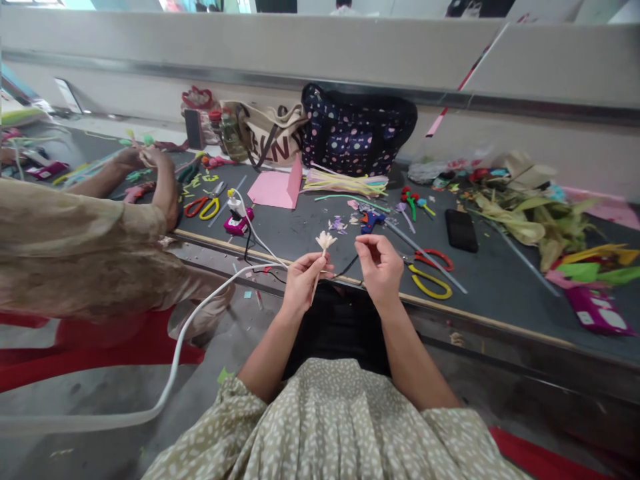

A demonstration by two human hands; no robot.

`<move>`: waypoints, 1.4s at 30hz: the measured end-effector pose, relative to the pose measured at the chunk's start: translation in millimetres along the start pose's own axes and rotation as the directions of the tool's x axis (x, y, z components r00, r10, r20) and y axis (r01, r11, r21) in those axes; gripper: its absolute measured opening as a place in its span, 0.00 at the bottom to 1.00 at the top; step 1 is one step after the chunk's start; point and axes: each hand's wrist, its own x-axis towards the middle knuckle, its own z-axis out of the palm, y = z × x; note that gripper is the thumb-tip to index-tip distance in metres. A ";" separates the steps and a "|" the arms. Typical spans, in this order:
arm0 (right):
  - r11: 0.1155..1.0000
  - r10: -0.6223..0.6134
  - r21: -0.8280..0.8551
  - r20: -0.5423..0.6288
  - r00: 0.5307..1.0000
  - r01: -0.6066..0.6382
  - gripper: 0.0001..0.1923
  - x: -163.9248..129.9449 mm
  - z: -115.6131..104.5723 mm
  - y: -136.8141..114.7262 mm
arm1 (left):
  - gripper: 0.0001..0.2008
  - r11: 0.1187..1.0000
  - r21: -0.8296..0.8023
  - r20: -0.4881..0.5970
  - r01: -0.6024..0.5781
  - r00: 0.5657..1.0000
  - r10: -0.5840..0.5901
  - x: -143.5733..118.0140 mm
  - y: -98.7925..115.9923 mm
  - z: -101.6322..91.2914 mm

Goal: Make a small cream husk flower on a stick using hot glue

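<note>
Left hand (pixel 301 280) pinches a cream flower stick (pixel 324 245) at the table edge (pixel 450 308), right hand (pixel 380 265) loosely curled just beside

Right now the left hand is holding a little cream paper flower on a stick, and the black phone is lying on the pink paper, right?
Not quite. The black phone lies on the bare dark table, far right of the pink paper, as the head view shows. The rest holds: the left hand is holding the little cream paper flower on a stick.
</note>
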 end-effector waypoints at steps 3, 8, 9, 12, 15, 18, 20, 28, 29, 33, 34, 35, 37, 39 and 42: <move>0.996 0.079 0.046 0.068 0.995 -0.082 0.09 -4.5 5.0 6.5 | 0.11 0.999 -0.013 -0.017 -0.033 0.999 0.033 2.9 -0.4 -1.4; 0.989 0.045 0.134 0.181 0.983 -0.070 0.08 -12.8 17.8 4.4 | 0.08 0.961 0.169 0.050 -0.219 0.976 0.214 3.1 -4.0 -6.1; 0.985 0.034 0.157 0.197 0.980 -0.065 0.07 -13.5 20.1 3.5 | 0.07 0.939 0.212 0.068 -0.272 0.962 0.264 2.7 -4.7 -6.7; 0.973 0.006 0.225 0.217 0.976 -0.057 0.04 -14.5 24.5 2.0 | 0.05 0.883 0.286 0.103 -0.373 0.928 0.358 1.6 -6.3 -7.1; 0.963 0.014 0.261 0.208 0.978 -0.069 0.04 -15.2 25.5 1.0 | 0.04 0.850 0.330 0.104 -0.410 0.911 0.400 1.1 -7.3 -6.2; 0.956 0.042 0.278 0.198 0.979 -0.097 0.04 -16.9 24.6 0.1 | 0.04 0.808 0.397 0.120 -0.436 0.897 0.426 0.2 -6.6 -4.7; 0.955 0.045 0.279 0.189 0.981 -0.098 0.04 -18.4 24.1 0.2 | 0.04 0.765 0.448 0.138 -0.463 0.881 0.453 -1.1 -5.1 -3.3; 0.968 -0.022 0.252 0.119 0.993 -0.008 0.05 -17.4 21.9 0.7 | 0.04 0.576 0.608 0.190 -0.547 0.804 0.563 -2.4 -9.6 -3.7; 0.967 -0.017 0.254 0.106 0.994 -0.010 0.05 -15.3 20.8 0.0 | 0.04 0.561 0.621 0.194 -0.547 0.801 0.566 -1.6 -11.9 -5.7; 0.950 0.051 0.303 0.096 0.994 -0.078 0.07 -4.9 15.1 1.8 | 0.04 0.497 0.682 0.225 -0.537 0.800 0.556 0.5 -19.8 -16.2; 0.943 0.075 0.317 0.097 0.992 -0.102 0.08 -2.3 13.9 4.3 | 0.04 0.493 0.692 0.229 -0.528 0.808 0.543 0.4 -21.1 -18.8; 0.937 0.096 0.328 0.095 0.991 -0.122 0.08 0.1 13.1 7.5 | 0.05 0.500 0.698 0.229 -0.514 0.820 0.524 0.1 -22.1 -21.0; 0.925 0.134 0.348 0.082 0.988 -0.154 0.09 3.9 12.5 15.3 | 0.05 0.545 0.692 0.216 -0.473 0.856 0.469 -1.0 -23.1 -24.0; 0.899 0.194 0.386 0.075 0.978 -0.208 0.10 6.3 13.4 22.4 | 0.06 0.615 0.667 0.192 -0.420 0.895 0.403 -2.4 -22.9 -25.0; 0.816 0.319 0.460 0.146 0.936 -0.350 0.13 6.7 16.1 27.0 | 0.07 0.709 0.622 0.137 -0.333 0.937 0.320 -4.3 -21.7 -23.6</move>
